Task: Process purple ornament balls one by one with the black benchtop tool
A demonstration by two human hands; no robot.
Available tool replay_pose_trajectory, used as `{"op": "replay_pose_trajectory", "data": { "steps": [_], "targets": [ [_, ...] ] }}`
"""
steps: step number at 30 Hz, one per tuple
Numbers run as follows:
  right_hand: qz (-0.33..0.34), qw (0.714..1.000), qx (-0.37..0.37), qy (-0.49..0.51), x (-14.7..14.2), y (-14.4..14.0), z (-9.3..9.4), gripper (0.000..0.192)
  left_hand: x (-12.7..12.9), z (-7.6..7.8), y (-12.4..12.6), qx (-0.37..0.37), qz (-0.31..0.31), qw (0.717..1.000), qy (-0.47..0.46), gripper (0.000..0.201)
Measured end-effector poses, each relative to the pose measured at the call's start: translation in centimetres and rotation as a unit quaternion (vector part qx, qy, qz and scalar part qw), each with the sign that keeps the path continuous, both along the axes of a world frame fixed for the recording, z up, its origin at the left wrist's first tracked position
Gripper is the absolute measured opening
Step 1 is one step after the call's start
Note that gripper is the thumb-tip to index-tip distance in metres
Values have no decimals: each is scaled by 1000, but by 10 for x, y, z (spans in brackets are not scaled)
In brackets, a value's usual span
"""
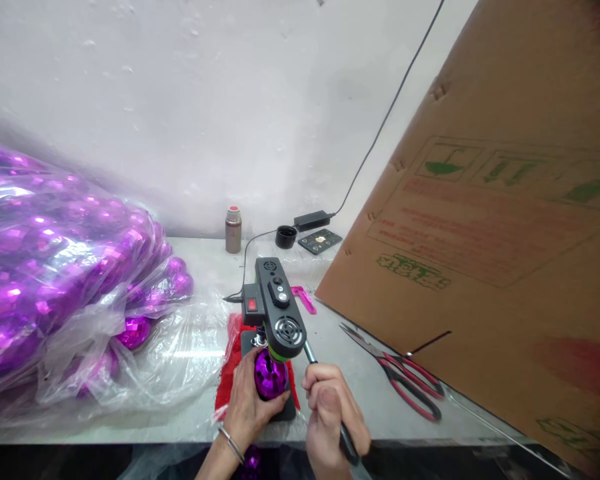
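Left hand (247, 407) fingers clamped on purple faceted ball (270, 375) under small press (279, 310); right hand (330, 413) fingers wrapped tight around press lever (311, 353). Clear plastic bag (55, 333) holds many purple balls (55, 267).

Green and red print on the cardboard sheet (485, 220) at three o'clock is too blurred to read
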State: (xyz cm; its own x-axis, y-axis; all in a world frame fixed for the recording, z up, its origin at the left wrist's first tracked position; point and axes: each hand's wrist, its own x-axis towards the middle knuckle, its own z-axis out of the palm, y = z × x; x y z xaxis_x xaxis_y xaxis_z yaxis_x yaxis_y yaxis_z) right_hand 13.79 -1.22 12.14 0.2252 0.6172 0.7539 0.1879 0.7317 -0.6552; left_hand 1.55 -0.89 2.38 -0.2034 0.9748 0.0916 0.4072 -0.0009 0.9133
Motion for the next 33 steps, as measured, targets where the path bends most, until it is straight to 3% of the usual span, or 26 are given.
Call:
{"op": "replay_pose_trajectory", "data": {
  "steps": [33],
  "targets": [
    [-26,998,53,-7,-1,9,-11,37,0,3,2,15,-9,1000,17,80]
  ]
}}
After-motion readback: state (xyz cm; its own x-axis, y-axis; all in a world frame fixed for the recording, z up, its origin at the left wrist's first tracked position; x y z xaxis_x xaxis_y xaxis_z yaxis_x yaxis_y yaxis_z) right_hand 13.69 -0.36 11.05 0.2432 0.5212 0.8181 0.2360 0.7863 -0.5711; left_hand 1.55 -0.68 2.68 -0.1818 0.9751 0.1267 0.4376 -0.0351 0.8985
